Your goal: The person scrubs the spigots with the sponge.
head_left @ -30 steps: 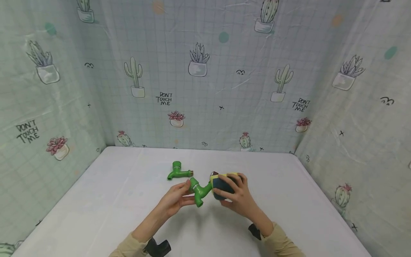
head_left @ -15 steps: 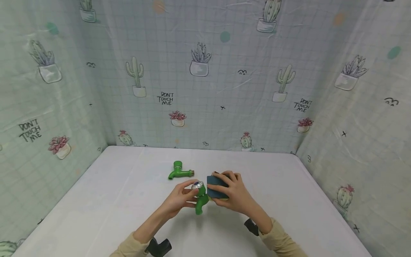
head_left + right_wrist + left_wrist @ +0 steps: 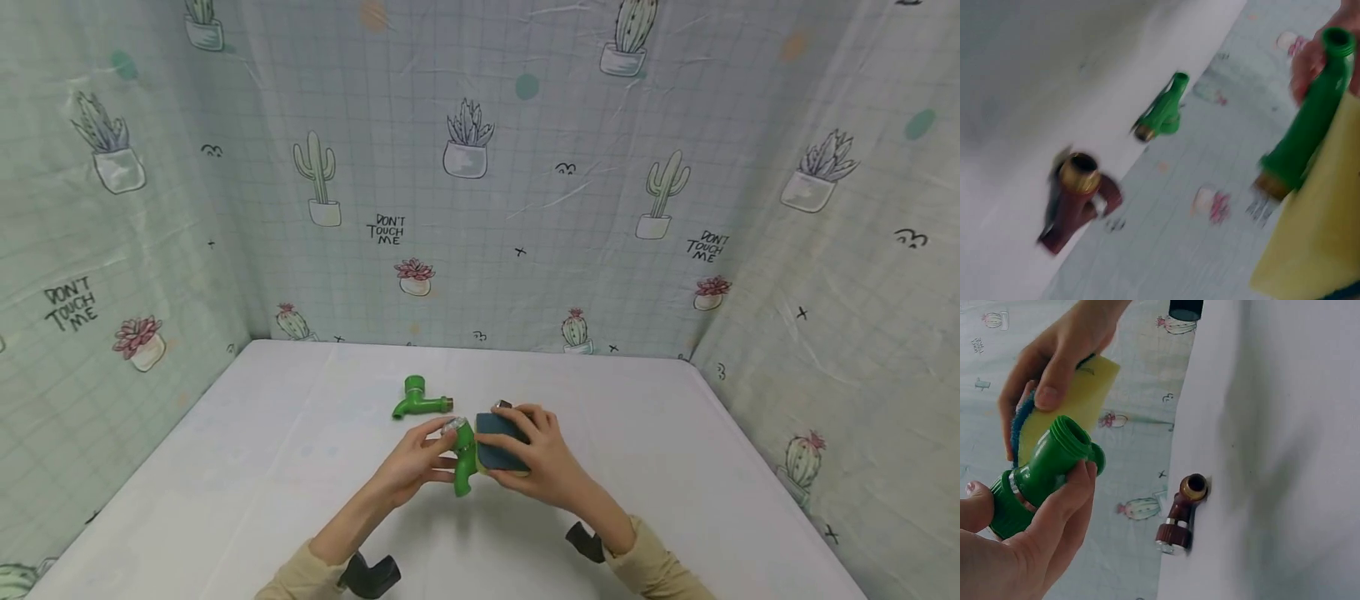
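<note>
In the head view my left hand [image 3: 408, 467] grips a green faucet [image 3: 465, 467] by its ribbed handle end, with the chrome cap up and the spout hanging down. My right hand [image 3: 543, 458] holds a sponge [image 3: 501, 442], blue on one face and yellow on the other, against the faucet's body. The left wrist view shows the yellow face [image 3: 1088, 397] toward the faucet's threaded spout mouth [image 3: 1072, 434]. The faucet's brass inlet end [image 3: 1272, 186] sticks out beside the sponge in the right wrist view. Both things are held above the table.
A second green faucet [image 3: 418, 403] lies on the white table [image 3: 300, 433] behind my left hand. A dark red faucet [image 3: 1177, 519] lies farther right, mostly hidden behind the sponge in the head view. Patterned curtain walls [image 3: 465, 250] enclose the table's back and sides.
The held faucet has turned in my left hand, its inlet end swinging away behind the sponge. My right hand has shifted slightly left with the sponge, its blue face now more toward the head camera.
</note>
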`<state>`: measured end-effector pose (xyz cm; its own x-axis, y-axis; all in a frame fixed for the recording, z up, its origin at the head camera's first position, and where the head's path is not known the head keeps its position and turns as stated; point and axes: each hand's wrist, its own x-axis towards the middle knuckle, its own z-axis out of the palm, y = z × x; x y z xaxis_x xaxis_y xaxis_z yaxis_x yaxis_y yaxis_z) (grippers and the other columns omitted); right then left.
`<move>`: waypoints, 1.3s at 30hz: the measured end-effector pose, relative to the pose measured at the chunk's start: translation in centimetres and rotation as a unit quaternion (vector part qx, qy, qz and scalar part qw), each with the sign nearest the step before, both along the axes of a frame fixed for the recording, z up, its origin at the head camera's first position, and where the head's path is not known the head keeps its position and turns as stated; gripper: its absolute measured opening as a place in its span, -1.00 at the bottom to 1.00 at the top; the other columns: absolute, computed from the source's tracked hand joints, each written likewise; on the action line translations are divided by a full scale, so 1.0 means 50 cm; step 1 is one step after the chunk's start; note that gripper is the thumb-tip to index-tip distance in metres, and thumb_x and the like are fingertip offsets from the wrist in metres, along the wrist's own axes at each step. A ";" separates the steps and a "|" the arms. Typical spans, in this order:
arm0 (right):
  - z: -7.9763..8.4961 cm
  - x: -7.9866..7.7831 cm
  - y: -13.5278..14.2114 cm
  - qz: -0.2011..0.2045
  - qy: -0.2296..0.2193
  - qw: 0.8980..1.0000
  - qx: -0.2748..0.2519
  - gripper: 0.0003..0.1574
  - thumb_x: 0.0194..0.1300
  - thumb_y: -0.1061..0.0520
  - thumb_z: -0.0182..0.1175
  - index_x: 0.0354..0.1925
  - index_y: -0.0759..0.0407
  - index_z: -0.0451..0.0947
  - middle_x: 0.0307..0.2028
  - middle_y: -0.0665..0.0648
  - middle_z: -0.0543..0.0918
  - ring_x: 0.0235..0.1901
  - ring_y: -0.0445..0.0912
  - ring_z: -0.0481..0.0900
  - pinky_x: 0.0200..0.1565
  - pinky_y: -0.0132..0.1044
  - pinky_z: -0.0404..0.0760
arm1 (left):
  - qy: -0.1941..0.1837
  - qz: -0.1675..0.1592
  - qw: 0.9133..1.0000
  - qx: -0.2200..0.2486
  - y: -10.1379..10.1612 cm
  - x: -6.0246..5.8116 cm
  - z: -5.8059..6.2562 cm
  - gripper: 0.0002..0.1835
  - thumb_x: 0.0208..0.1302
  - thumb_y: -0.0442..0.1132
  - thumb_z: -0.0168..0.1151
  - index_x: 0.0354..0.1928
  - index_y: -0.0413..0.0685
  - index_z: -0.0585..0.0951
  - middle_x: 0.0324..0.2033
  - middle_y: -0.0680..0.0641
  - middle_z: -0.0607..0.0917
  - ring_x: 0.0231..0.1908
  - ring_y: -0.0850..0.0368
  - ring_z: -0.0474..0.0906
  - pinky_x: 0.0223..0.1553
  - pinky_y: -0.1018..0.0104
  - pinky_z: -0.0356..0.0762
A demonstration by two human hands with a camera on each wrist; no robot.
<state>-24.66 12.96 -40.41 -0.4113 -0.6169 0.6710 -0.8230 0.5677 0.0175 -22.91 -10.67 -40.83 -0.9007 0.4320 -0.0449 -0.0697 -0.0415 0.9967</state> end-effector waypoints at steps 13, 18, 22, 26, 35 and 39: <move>0.030 -0.039 0.042 -0.022 -0.010 0.998 -0.059 -0.51 0.08 -0.13 0.23 0.01 -0.15 0.46 0.15 0.20 0.33 0.02 0.06 0.20 -0.07 0.11 0.23 | -0.014 -0.015 1.000 -0.001 -0.013 0.004 0.012 -0.34 0.23 0.09 -0.03 0.19 -0.29 0.24 -0.24 -0.04 0.53 -0.26 0.08 0.61 -0.22 0.15 0.62; 0.010 -0.025 0.037 -0.029 0.008 0.999 -0.035 -0.50 0.04 -0.14 0.25 0.00 -0.16 0.47 0.14 0.21 0.33 0.01 0.05 0.20 -0.09 0.07 0.24 | -0.025 -0.007 0.999 0.029 -0.012 0.002 0.013 -0.41 0.25 0.06 -0.06 0.14 -0.27 0.29 -0.24 -0.03 0.52 -0.24 0.05 0.62 -0.22 0.16 0.62; -0.016 -0.011 0.053 -0.023 0.012 0.999 -0.020 -0.55 0.00 -0.11 0.29 -0.07 -0.17 0.52 0.10 0.23 0.35 -0.02 0.07 0.21 -0.13 0.06 0.24 | -0.038 0.006 0.997 0.070 -0.022 -0.001 0.015 -0.41 0.26 0.06 -0.08 0.16 -0.25 0.26 -0.24 0.00 0.54 -0.21 0.04 0.62 -0.18 0.13 0.60; -0.022 -0.007 0.064 -0.021 0.017 0.999 -0.044 -0.60 0.13 -0.24 0.09 -0.10 -0.14 0.53 0.07 0.24 0.37 -0.03 0.07 0.20 -0.14 0.06 0.27 | -0.032 0.010 0.997 0.076 -0.032 -0.002 0.025 -0.35 0.27 0.07 -0.11 0.26 -0.23 0.17 -0.21 -0.01 0.52 -0.20 0.03 0.62 -0.17 0.12 0.60; -0.008 -0.013 0.039 -0.020 -0.006 0.996 -0.092 -0.53 0.17 -0.25 0.02 -0.01 -0.12 0.47 0.13 0.25 0.29 0.04 0.08 0.14 -0.12 0.05 0.41 | -0.040 -0.024 0.996 0.069 -0.022 0.004 0.015 -0.50 0.30 0.03 -0.12 0.08 -0.24 0.30 -0.25 0.01 0.52 -0.22 0.04 0.62 -0.17 0.12 0.59; -0.040 -0.017 0.056 -0.013 0.003 0.998 -0.056 -0.59 0.16 -0.21 0.07 -0.06 -0.12 0.50 0.10 0.28 0.32 0.00 0.09 0.17 -0.13 0.07 0.35 | -0.053 -0.020 0.994 0.091 -0.025 0.003 0.013 -0.47 0.30 0.04 -0.14 0.13 -0.24 0.24 -0.24 0.01 0.50 -0.21 0.06 0.62 -0.15 0.15 0.59</move>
<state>-25.51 15.77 -42.42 -0.4220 -0.5265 0.7381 -0.8077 0.5881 -0.0423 -22.78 -11.91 -40.17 -0.8771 0.4769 -0.0574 -0.1796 -0.2148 0.9600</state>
